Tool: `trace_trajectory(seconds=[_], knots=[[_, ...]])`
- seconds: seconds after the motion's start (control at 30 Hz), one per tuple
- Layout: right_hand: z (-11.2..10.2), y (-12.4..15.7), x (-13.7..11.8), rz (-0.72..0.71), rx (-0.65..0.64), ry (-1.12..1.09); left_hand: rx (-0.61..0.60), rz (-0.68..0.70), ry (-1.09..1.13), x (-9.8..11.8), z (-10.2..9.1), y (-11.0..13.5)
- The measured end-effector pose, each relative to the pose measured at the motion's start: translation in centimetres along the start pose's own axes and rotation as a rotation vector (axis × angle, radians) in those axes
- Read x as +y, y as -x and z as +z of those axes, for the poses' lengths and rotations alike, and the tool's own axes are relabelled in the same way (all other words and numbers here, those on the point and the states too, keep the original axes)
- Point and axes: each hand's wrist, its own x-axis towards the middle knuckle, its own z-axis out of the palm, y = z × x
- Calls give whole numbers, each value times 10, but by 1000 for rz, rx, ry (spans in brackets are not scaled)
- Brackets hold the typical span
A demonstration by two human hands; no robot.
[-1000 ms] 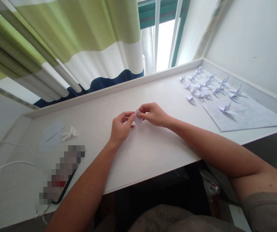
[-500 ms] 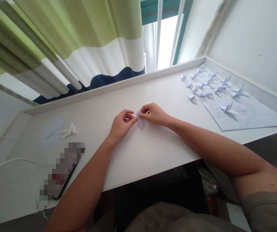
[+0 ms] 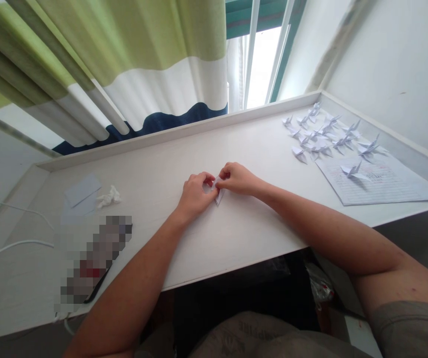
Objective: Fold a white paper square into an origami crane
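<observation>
White desk (image 3: 236, 233), pale wood grain, in a room corner. Striped green/white/navy curtain (image 3: 124, 59) behind its far edge, window (image 3: 262, 64) far centre, plain wall (image 3: 396, 64) on the right.

Small folded paper (image 3: 218, 196) sits mid-desk, low over the surface. Can't tell how much of it rests on the desk. Left hand (image 3: 195, 195) and right hand (image 3: 238, 179) meet on it, thumb and fingertips of each pinching its upper end, other fingers curled in.

Edges: a raised lip (image 3: 184, 133) runs along the far side and down the right side. The near edge is open, with the forearms crossing it.

Far right: a cluster of paper cranes (image 3: 321, 136), and one more on a lined sheet (image 3: 381, 186), well apart from the hands.

Left: paper slips (image 3: 82, 189), a crumpled scrap (image 3: 109, 197), a blurred object (image 3: 94, 258), a white cable (image 3: 8, 246).

Bare desk all round the hands, the widest stretch between them and the cranes.
</observation>
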Motion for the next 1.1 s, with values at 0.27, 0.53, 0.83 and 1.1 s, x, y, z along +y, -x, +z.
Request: trace_trajectory(seconds=[0.27,0.53,0.83,1.1], knots=[[1,0,0,7,7,7,15,8,180,-10,-1,0],[1,3,-4,88,59,59,52,6,190,-9,2,1],[-4,3,-4,153,37,29,60,18,130,-5,5,2],[-6,4,-5,193,35,-57,65,31,167,-3,6,5]])
